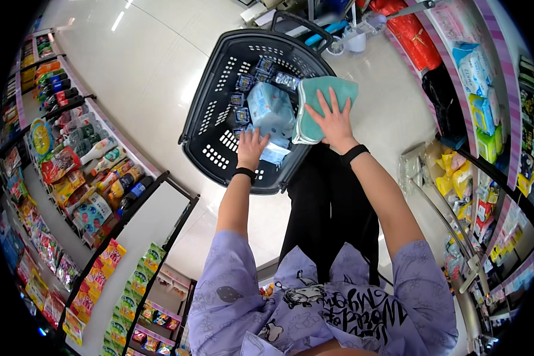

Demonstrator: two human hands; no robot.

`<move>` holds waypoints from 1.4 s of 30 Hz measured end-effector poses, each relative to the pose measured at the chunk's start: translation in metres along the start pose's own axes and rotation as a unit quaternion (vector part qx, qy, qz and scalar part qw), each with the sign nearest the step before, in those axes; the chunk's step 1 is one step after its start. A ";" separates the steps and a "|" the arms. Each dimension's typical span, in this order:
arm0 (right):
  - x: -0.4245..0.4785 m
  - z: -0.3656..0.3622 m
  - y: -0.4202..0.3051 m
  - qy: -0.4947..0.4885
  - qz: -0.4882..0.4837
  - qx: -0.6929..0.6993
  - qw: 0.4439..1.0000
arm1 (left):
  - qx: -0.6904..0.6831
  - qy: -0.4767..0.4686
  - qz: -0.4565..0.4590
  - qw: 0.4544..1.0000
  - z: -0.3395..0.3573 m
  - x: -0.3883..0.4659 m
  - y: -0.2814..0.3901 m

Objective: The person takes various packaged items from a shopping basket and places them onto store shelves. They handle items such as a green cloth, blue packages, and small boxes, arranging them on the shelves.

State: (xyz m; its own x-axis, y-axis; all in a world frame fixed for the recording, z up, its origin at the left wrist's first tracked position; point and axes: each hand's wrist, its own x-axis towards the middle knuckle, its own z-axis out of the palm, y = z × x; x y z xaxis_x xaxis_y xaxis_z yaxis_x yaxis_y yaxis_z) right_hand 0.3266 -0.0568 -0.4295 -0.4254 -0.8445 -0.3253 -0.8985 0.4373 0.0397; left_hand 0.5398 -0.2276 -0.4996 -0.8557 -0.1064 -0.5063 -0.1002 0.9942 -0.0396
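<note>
A dark plastic shopping basket (204, 147) with slotted walls stands in front of me on the floor. Inside it lie a light blue plastic-wrapped pack (270, 104), several small dark blue packages (244, 82) and a pale blue packet (275, 152). My left hand (251, 147) is over the near part of the basket, its fingertips by the pale blue packet; whether it grips anything is hard to see. My right hand (333, 116) lies spread on a folded green cloth (350, 89) with a white edge, at the basket's right rim. Its thumb's underside is hidden.
Shelves of drinks (86, 133) and snacks curve along the left. On the right are shelves with wrapped packs (474, 75) and a red bag (402, 33). Cleaning tools and a white brush holder (355, 39) stand beyond the basket. Metal rods (449, 218) are at the right.
</note>
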 end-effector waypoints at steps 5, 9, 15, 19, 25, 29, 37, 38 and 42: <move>-0.004 0.034 0.015 0.097 -0.048 -0.034 0.994 | -0.061 0.089 0.030 0.994 -0.006 -0.016 -0.013; -0.020 0.009 0.018 0.078 -0.040 0.084 0.993 | -0.161 0.064 -0.011 0.985 -0.017 -0.059 -0.026; -0.033 -0.014 0.006 0.028 0.020 0.159 0.987 | -0.086 -0.062 -0.044 0.993 -0.042 -0.068 -0.006; -0.026 -0.013 -0.001 -0.024 -0.028 0.089 0.995 | 0.013 -0.027 -0.042 0.999 0.017 -0.038 0.008; -0.025 0.007 0.001 0.019 -0.016 0.066 0.998 | -0.036 0.073 0.043 0.996 0.014 -0.018 -0.015; -0.037 -0.017 0.010 0.032 0.040 0.252 0.966 | -0.138 0.117 -0.046 0.982 -0.051 -0.065 -0.025; -0.084 -0.150 0.023 -0.018 0.111 0.781 0.614 | -0.712 0.031 -0.213 0.668 -0.211 -0.173 -0.080; -0.086 -0.182 0.028 -0.047 0.084 0.800 0.592 | -0.723 0.023 -0.182 0.667 -0.240 -0.180 -0.082; -0.088 -0.291 0.022 -0.175 -0.145 0.701 0.676 | -0.738 -0.002 -0.053 0.673 -0.367 -0.195 -0.072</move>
State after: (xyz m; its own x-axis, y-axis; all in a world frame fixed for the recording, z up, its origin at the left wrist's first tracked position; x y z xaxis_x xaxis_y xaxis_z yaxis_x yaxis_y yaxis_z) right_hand 0.3123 -0.0628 -0.1256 0.0199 -0.9400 -0.3406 0.1521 0.3395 -0.9282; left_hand 0.5276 -0.2848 -0.0816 -0.8032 -0.1732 -0.5700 -0.5577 -0.1177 0.8216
